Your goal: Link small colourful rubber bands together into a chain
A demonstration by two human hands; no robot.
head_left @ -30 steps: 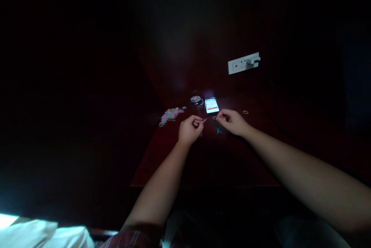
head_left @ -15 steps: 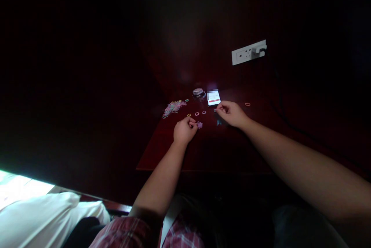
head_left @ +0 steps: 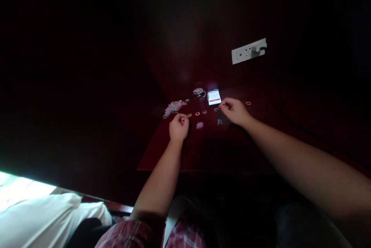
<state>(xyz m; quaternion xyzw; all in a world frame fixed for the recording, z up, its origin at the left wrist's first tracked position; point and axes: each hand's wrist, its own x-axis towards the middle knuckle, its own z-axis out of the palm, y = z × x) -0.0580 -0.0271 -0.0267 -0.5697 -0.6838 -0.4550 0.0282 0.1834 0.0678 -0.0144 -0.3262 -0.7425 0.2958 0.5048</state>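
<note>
My left hand [head_left: 179, 127] is closed over the dark red table, between the heap of small coloured bands [head_left: 174, 108] and a small purple pile [head_left: 199, 125]; what its fingers hold, if anything, is too small to name. Just beyond it lies a yellow band [head_left: 189, 115], in a row with a pink band [head_left: 197, 113] and a purple band [head_left: 204, 112]. My right hand [head_left: 234, 110], fingers pinched, is beside a dark band [head_left: 216, 109] and the lit phone [head_left: 214, 97]; its fingertips' contents cannot be made out. A small teal pile [head_left: 219, 122] lies nearer me.
A round clear container [head_left: 198, 93] stands left of the phone. An orange band [head_left: 248, 103] lies right of my right hand. On the wall is a white socket strip [head_left: 248, 51] with a plug and dark cable. White cloth [head_left: 43, 217] shows at lower left.
My left hand has moved left, away from the purple pile toward the heap. My right hand has shifted slightly right, leaving the dark band more in view.
</note>
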